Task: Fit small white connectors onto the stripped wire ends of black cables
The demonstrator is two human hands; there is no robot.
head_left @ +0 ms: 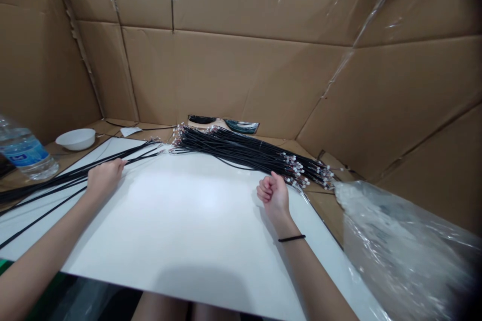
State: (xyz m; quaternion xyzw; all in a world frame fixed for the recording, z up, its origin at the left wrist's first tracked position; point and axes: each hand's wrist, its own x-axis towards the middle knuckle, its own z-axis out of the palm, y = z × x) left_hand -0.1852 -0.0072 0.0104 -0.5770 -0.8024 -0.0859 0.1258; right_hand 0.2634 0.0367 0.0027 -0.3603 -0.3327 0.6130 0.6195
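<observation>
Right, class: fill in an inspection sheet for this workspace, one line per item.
Surface: white board, bare in the middle.
Job's things: loose black wires at left; large wire bundle with white connectors at the back.
Clutter: white bowl, water bottle, clear plastic bag.
Hands: left hand rests on the loose wires; right hand curled shut near the bundle's connectors, hold unclear.
Cables: only those wires.
Surroundings: cardboard walls, taped.

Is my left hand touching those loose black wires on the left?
Touching. The head view shows the left hand resting on the loose black wires, fingers over them.
</observation>
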